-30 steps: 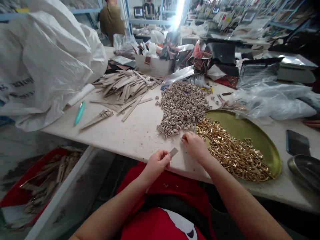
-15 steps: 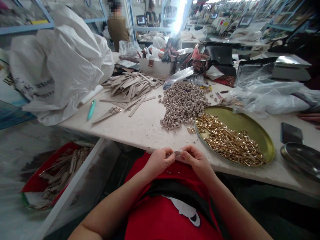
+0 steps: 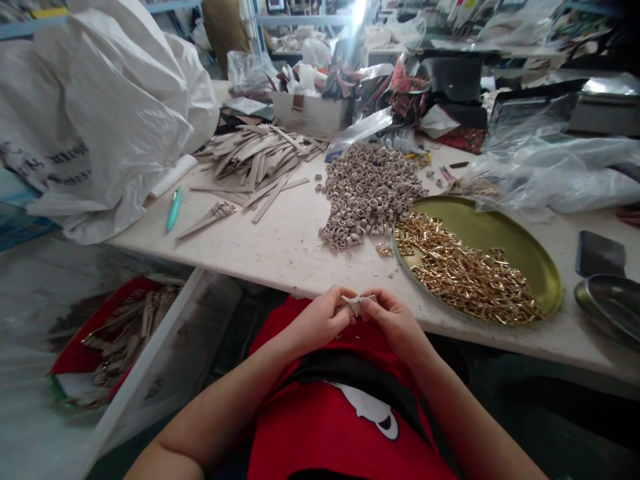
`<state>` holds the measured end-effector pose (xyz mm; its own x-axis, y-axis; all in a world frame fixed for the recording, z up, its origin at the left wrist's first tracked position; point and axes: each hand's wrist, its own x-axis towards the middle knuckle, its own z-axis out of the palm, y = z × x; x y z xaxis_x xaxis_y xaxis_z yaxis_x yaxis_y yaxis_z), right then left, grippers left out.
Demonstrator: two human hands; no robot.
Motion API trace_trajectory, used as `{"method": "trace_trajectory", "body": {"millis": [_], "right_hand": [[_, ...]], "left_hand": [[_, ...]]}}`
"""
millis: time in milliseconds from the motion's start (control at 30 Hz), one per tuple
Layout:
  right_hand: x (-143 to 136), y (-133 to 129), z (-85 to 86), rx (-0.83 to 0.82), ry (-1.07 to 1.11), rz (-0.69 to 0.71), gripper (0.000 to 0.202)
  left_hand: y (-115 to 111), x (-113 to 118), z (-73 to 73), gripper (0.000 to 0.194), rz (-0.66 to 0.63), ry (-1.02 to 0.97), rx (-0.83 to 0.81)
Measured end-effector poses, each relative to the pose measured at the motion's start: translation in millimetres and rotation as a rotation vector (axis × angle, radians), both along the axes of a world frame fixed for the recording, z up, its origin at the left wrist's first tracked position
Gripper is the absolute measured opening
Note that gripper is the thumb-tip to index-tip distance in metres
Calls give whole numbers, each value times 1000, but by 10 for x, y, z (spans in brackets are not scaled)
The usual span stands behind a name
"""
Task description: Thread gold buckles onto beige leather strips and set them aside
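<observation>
Close together at the table's front edge, my left hand and my right hand both pinch a small beige strip. The strip looks bent between the fingertips, and its ends are partly hidden by them. Beyond my hands lies a heap of small beige loops. A round gold-coloured tray to the right holds many gold buckles. A few gold buckles lie on the table beside the tray. Flat beige strips are piled at the back left, with a few strips fitted with buckles nearer me.
A turquoise cutter lies at the left, near a big white sack. Below the table, a red box holds more strips. At right are a phone and a dark round dish. Plastic bags and scraps crowd the back.
My view has tilted down a little. Both hands stay together, and more of the beige strip shows between the fingers, now bent.
</observation>
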<state>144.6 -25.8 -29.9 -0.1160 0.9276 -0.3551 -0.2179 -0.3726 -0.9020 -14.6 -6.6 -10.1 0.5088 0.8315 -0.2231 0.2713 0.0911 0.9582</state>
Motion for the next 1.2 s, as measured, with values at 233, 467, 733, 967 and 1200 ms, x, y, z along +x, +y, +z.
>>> {"method": "trace_trajectory", "body": {"millis": [233,467,733,967,1200], "right_hand": [[7,16,-33,-19,103,-16,38],[20,-1,-96,-218,210,70,30],[25,-95,-57,-258,395,207,33],[7,-243,42,-103,241,73,28],[-56,-324,73,128,-163,-95,32]], "left_hand": [[94,18,-120,20,75,37,-13],[112,52,-23,21,93,303,83],[31,7,34,33,41,460,159],[-148,-126,132,29,-39,10,-44],[-281,-133,90,37,-38,-86,-75]]}}
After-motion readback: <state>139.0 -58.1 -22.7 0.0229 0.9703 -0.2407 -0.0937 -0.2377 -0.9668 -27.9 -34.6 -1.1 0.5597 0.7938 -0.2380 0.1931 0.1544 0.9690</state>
